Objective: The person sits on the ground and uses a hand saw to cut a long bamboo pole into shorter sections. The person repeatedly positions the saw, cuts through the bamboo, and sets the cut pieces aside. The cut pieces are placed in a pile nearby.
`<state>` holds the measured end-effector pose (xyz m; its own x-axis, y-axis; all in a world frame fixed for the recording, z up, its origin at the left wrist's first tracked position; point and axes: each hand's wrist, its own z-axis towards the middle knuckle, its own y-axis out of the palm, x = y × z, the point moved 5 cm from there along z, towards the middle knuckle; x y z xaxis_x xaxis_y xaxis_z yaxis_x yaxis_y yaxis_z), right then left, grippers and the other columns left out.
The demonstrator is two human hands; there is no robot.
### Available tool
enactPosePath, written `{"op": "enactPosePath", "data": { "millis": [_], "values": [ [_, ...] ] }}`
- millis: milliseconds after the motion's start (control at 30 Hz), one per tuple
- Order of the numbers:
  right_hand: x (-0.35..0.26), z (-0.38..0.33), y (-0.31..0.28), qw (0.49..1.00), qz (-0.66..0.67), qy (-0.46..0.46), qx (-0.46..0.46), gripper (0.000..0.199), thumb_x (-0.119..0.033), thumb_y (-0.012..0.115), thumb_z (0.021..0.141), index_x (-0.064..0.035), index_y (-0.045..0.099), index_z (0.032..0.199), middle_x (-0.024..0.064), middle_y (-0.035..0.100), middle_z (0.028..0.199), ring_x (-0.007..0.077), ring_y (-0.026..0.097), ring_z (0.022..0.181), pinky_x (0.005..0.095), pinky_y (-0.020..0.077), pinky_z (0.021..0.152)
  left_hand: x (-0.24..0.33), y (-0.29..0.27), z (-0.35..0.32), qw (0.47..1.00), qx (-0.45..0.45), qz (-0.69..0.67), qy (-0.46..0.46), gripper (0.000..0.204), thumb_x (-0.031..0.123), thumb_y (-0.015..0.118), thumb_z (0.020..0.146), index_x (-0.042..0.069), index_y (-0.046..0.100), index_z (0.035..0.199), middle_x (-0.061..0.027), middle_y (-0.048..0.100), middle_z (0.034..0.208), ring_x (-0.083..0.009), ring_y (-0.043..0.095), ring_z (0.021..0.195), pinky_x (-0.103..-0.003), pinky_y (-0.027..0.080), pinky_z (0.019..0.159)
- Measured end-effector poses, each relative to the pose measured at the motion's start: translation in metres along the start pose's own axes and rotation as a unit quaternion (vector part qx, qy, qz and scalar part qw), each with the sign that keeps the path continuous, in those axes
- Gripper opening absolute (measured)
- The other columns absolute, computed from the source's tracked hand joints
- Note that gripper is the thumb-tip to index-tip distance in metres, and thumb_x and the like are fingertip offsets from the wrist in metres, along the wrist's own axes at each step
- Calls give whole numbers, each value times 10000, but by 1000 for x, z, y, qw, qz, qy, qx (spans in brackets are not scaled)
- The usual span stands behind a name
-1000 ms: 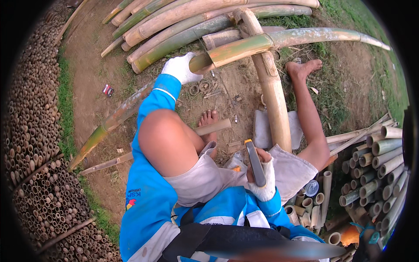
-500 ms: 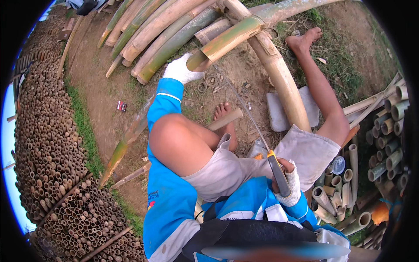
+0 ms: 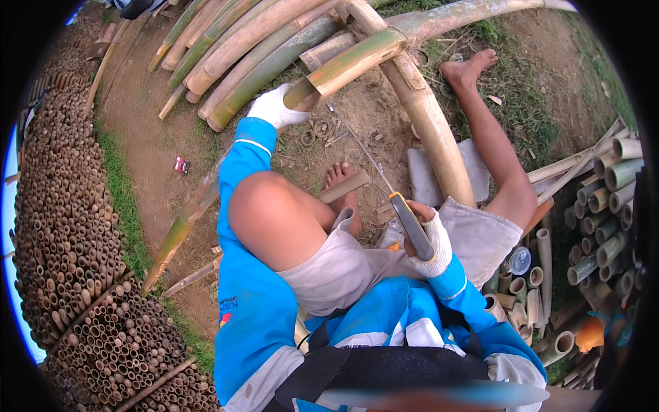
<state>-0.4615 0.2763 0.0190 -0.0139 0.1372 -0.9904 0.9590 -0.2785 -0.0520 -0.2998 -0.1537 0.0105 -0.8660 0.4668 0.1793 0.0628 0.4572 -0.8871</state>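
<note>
My left hand, in a white knit glove, is wrapped round the near-left end of a green and tan bamboo pole. In my right hand, in a fingerless white glove, is the grey and yellow handle of a handsaw. Its thin blade runs up and left to the pole, just beyond my left hand. There it lies across the bamboo at a cut line, with the tip showing past the far side. The pole rests on a thick bamboo support.
Several long bamboo poles lie at the upper left. Stacked bamboo pieces line the left, and more cut lengths are piled at the right. My bare feet are on the dirt. A pale slab lies by the support.
My right hand has pushed the saw forward, up and left, so the blade now passes farther across the pole. My left hand keeps its hold. The whole view has shifted slightly.
</note>
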Motion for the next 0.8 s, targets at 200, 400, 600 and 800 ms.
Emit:
{"op": "enactPosePath", "data": {
  "millis": [200,400,600,800],
  "values": [
    [-42,-4,-9,999,-38,-35,10,605,24,699,912,-40,536,1491,61,620,1032,169,624,865,299,509,809,2,-3,-2,1000,8,-24,-1,784,565,858,736,125,691,1363,-220,756,1292,-411,720,1211,-463,569,1045],
    [-14,177,59,989,-62,-135,13,643,-55,750,873,-76,542,1482,177,729,1136,335,757,1011,416,599,892,25,-8,-34,989,139,18,-47,751,564,840,775,147,655,1371,-204,764,1282,-404,737,1178,-492,586,1028],
    [-14,26,4,981,-153,-122,14,713,32,704,877,-67,484,1548,62,661,1025,138,642,758,263,536,696,12,-3,-19,996,69,50,-38,841,584,867,746,172,606,1431,-197,759,1302,-399,746,1164,-517,589,1030],
    [-50,3,2,980,-140,-125,58,659,34,704,867,-67,539,1497,69,654,1072,194,693,961,316,545,796,-1,2,-1,997,61,23,-29,888,620,872,711,168,630,1437,-206,758,1304,-416,729,1190,-489,584,1050]
  ]
}}
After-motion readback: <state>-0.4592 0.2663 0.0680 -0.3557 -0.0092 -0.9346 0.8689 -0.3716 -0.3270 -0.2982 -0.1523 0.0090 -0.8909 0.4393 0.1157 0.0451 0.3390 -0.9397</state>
